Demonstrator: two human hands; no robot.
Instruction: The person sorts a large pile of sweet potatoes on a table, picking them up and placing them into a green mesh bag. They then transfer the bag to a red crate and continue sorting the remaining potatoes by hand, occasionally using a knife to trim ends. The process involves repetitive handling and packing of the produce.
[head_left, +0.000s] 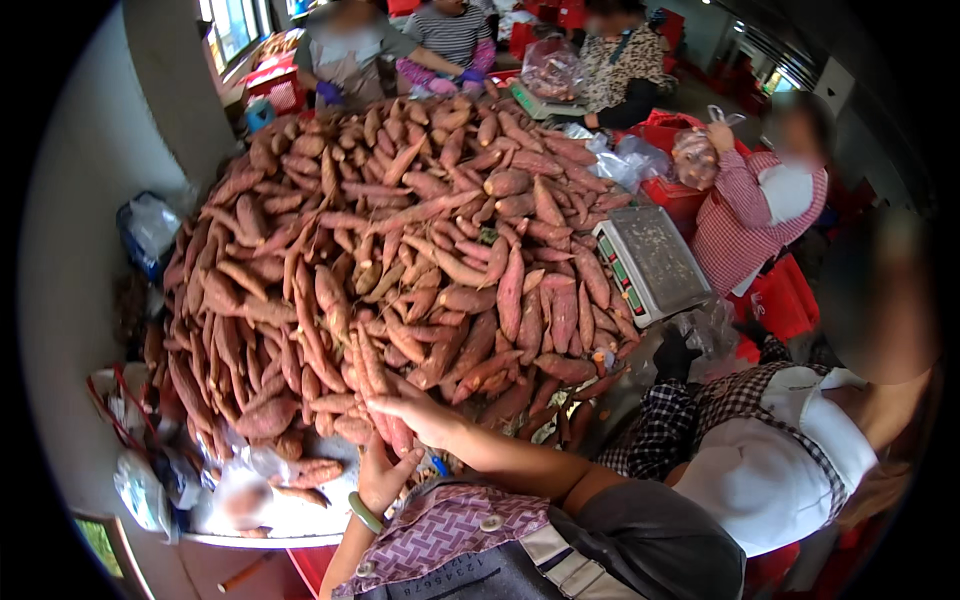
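Two long, slender sweet potatoes (373, 375) stand nearly upright side by side in front of me. My right hand (420, 411) wraps them from the right, around their middle. At their lower ends is my left hand (381, 474), its thumb along the right side and a pale green bangle on the wrist; some of its fingers are hidden. Beyond both hands rises a large heap of reddish sweet potatoes (450, 255). Just right of my left hand lies a small blue object (440, 466), too small to name.
A weighing scale (660, 259) stands at the heap's right edge, a second scale (546, 101) at the far side. Several people work around the heap; one at right wears a black glove (676, 352). Plastic bags (626, 159) and red crates (784, 296) lie right. A wall (82, 247) bounds the left.
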